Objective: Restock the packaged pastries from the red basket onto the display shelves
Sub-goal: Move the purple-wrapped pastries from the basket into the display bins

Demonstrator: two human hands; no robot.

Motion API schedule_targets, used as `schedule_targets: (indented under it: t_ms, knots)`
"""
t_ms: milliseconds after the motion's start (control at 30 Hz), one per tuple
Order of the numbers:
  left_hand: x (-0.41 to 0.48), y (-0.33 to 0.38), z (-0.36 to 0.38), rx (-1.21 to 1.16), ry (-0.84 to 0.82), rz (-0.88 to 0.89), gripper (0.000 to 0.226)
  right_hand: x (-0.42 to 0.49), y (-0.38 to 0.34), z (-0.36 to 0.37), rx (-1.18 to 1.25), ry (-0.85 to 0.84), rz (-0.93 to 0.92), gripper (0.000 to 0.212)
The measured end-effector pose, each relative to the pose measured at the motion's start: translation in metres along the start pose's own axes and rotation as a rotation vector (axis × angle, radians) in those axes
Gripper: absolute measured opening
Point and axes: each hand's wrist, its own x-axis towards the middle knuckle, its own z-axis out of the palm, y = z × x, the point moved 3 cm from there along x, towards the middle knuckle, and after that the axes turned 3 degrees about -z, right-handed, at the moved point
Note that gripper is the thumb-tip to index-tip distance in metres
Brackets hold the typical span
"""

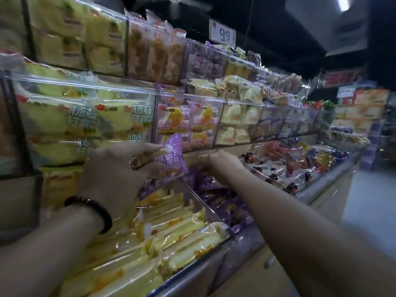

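My left hand (pixel 115 168), with a dark bead bracelet on its wrist, holds a purple packaged pastry (pixel 172 156) upright in front of the display shelves (pixel 137 90). My right hand (pixel 222 162) reaches into the bottom bin, its fingers closed down among the purple packets (pixel 216 196) there; what it grips is hidden. Yellow packaged cakes (pixel 171 230) fill the near compartment of the bottom bin. The red basket is out of view.
Clear acrylic bins above hold yellow, orange and purple packets in rows. A clear divider (pixel 199 202) separates the yellow cakes from the purple packets. A 9.9 price sign (pixel 222 35) hangs above. The aisle floor (pixel 372 206) runs along the right.
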Motion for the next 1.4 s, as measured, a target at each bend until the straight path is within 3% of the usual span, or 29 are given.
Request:
schedule_targets:
  t_ms: [167, 267, 333, 400, 500, 567, 633, 700, 767, 900, 1100, 1233, 1400]
  knots:
    - [-0.009, 0.014, -0.008, -0.053, -0.018, 0.029, 0.051, 0.020, 0.002, 0.025, 0.297, -0.087, -0.108, 0.041]
    - [-0.013, 0.011, -0.011, -0.034, -0.078, -0.020, 0.063, 0.007, 0.007, 0.013, 0.376, -0.133, -0.046, 0.054]
    - [-0.013, 0.012, -0.014, -0.055, -0.053, -0.036, 0.065, 0.000, 0.013, -0.011, 0.559, -0.051, 0.067, 0.056]
    - [-0.013, 0.015, -0.018, -0.076, 0.005, -0.051, 0.061, -0.005, 0.019, -0.049, 0.695, 0.162, 0.131, 0.040]
    - [-0.014, 0.028, -0.021, -0.064, 0.090, -0.021, 0.054, -0.022, 0.004, -0.115, 0.864, 0.271, -0.060, 0.030]
    - [-0.014, 0.038, -0.023, -0.065, 0.135, 0.035, 0.053, -0.034, -0.018, -0.147, 0.778, 0.221, -0.261, 0.046]
    - [-0.015, 0.046, -0.025, -0.061, 0.177, 0.092, 0.054, -0.043, -0.042, -0.166, 0.474, 0.169, -0.427, 0.057]
    - [-0.016, 0.051, -0.026, -0.077, 0.209, 0.110, 0.053, -0.045, -0.055, -0.171, 0.194, 0.177, -0.477, 0.053]
    - [-0.018, 0.053, -0.029, -0.117, 0.221, 0.104, 0.055, -0.046, -0.058, -0.175, 0.114, 0.207, -0.457, 0.037]
    - [-0.018, 0.053, -0.026, -0.213, 0.134, 0.104, 0.070, -0.043, -0.028, -0.176, 0.174, 0.243, -0.329, 0.022]
    - [-0.015, 0.047, -0.007, -0.113, 0.003, 0.065, 0.044, -0.032, 0.024, -0.106, 0.257, 0.001, 0.050, 0.042]
    - [-0.015, 0.042, -0.002, -0.100, -0.057, 0.010, 0.030, -0.026, 0.004, -0.065, 0.350, -0.154, 0.033, 0.035]
    - [-0.017, 0.040, -0.002, -0.101, -0.101, -0.015, 0.028, -0.011, -0.033, -0.010, 0.433, -0.199, 0.054, 0.032]
